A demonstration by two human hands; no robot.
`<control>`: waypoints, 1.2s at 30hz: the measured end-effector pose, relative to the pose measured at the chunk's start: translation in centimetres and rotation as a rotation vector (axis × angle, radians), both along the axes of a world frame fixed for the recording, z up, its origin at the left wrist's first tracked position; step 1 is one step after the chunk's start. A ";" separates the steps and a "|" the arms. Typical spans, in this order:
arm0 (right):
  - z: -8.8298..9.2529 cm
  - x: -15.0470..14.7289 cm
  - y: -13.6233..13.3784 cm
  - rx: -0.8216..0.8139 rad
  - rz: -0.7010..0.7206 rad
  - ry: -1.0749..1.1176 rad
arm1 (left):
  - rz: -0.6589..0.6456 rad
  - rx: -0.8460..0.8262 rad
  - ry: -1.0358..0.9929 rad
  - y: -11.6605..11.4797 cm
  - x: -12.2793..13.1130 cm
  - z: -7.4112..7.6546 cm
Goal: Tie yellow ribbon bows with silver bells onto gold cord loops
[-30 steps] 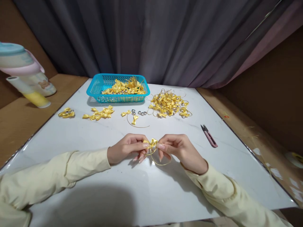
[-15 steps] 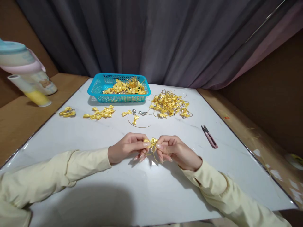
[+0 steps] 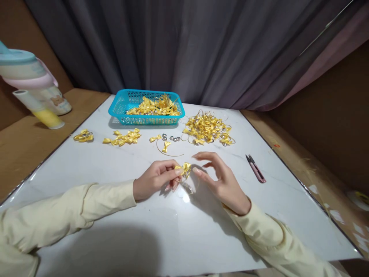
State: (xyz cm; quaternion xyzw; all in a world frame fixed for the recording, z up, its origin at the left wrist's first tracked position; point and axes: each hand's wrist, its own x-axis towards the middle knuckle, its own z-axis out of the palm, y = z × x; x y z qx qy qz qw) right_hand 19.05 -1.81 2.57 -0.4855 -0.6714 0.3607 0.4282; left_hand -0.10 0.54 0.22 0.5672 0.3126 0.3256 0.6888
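Note:
Between the thumb and fingers of my left hand [image 3: 158, 176] is a yellow satin bow [image 3: 186, 167] with a thin gold cord looping below it. A small silvery piece shows against the bow, partly hidden by my fingers. Just to its right, my right hand [image 3: 220, 179] is spread, thumb and forefinger apart, with nothing seen in it. Beyond my hands lie two loose bows [image 3: 166, 146], a curved length of gold cord [image 3: 170, 155] and several silver heart-shaped beads [image 3: 175, 138].
A blue basket [image 3: 147, 120] of yellow bows stands at the back. Right of it is a heap of corded bows [image 3: 206, 127]; left are loose bows [image 3: 127, 137] and a small bundle [image 3: 83, 135]. Thread snips [image 3: 255, 168] lie at right. A bottle [image 3: 37, 77] stands far left.
My right hand has let go of the bow, opened and drawn slightly right and up. My left hand still pinches the bow in nearly the same place.

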 end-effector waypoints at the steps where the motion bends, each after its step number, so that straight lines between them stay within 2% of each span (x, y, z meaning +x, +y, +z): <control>1: 0.3 0.0 -0.2 0.127 -0.061 -0.081 | 0.009 0.036 0.022 -0.1 0.0 -0.1; 2: 0.5 0.0 -0.4 0.210 -0.092 -0.143 | 0.015 0.071 0.043 -0.3 0.0 -0.1; 4: 0.8 -0.2 -0.9 0.240 -0.068 -0.208 | 0.021 0.140 0.081 -0.5 0.0 -0.2; 8: 0.6 -0.9 -1.5 -0.024 0.050 -0.254 | 0.035 0.249 0.151 -0.7 -0.1 -0.1; 12: 0.1 -1.4 -1.5 -0.303 0.142 -0.176 | 0.051 0.394 0.235 -0.6 -0.2 0.1; 19: 0.4 -1.3 -1.4 -0.468 0.212 0.038 | 0.053 0.548 0.306 -0.7 -0.3 -0.2; 22: 0.5 -1.2 -1.5 -0.431 0.237 0.009 | 0.056 0.563 0.322 -0.7 -0.3 -0.1; 30: 0.5 -1.4 -1.9 -0.169 0.258 -0.242 | 0.067 0.652 0.370 -0.7 -0.2 0.0; 36: 0.1 -1.3 -1.8 -0.078 0.290 -0.318 | 0.038 0.558 0.354 -0.8 -0.2 0.1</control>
